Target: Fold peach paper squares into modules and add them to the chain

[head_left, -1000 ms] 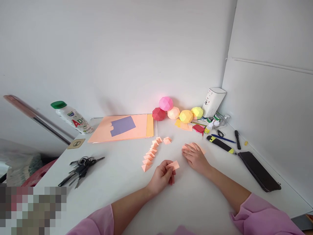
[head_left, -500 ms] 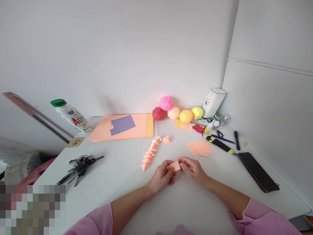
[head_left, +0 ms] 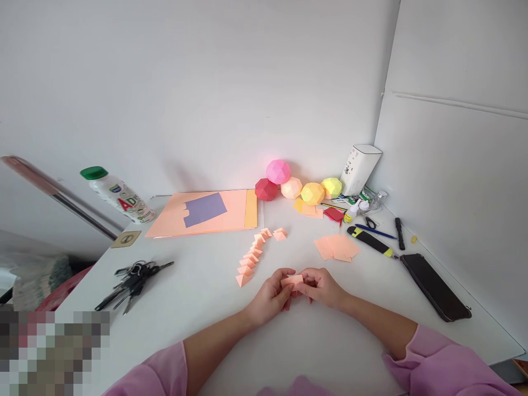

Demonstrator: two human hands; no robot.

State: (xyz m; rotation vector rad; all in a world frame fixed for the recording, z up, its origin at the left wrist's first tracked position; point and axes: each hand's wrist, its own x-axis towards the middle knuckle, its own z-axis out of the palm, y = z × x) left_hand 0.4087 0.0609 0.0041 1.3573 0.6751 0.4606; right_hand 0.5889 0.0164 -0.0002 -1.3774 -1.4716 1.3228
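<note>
The white worktop (head_left: pixel 198 297) fills the lower view and runs back to a wall corner. Far left on it lies a stack of large peach sheets (head_left: pixel 206 214) with a purple cut piece on top. A dark phone (head_left: pixel 435 286) lies by the right wall, a bunch of keys (head_left: pixel 132 283) to the left. Five paper balls (head_left: pixel 297 184) cluster at the back. A loose pile of peach squares (head_left: pixel 337 247) sits right of centre; a curved row of folded peach units (head_left: pixel 253 256) runs just left of the hands. Near the front middle, the left hand (head_left: pixel 270 297) and the right hand (head_left: pixel 324 287) meet, both pinching one small peach paper piece (head_left: pixel 292 281) by opposite ends, apparently just above the surface.
</note>
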